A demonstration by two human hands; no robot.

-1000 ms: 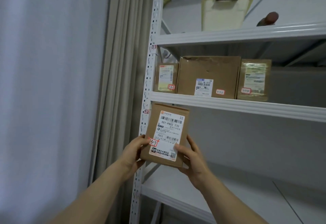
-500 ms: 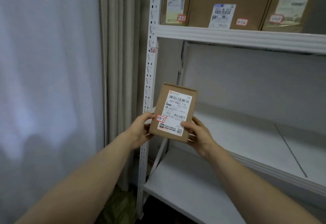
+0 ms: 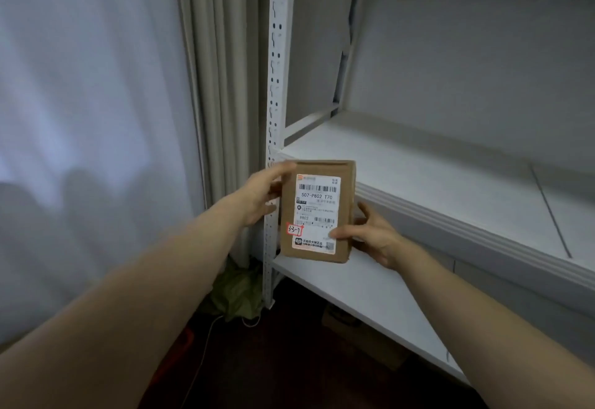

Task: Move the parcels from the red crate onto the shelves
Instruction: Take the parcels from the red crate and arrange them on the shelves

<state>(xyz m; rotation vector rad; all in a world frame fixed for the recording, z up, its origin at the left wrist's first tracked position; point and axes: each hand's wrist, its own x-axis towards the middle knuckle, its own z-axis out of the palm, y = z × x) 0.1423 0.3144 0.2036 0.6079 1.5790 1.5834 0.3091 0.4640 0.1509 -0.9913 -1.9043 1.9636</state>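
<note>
A person is holding a small brown cardboard parcel (image 3: 317, 212) upright in the air, in front of the left end of a white shelf (image 3: 434, 167) and not resting on it. The left hand (image 3: 260, 196) is gripping the parcel's left edge near the top. The right hand (image 3: 370, 234) is pinching its lower right edge, with the thumb lying on the white shipping label (image 3: 317, 205). The parcel is looking light, stiff and dry enough to grip, so the 2 long edges are seeming the safest hold. A small red-edged sticker (image 3: 294, 230) is reading 33-7.

A pale curtain (image 3: 96, 119) is hanging at the left. A perforated upright post (image 3: 273, 86) is standing just beside the left hand and is likely to catch the knuckles. A green bag (image 3: 238, 292) is lying on the floor.
</note>
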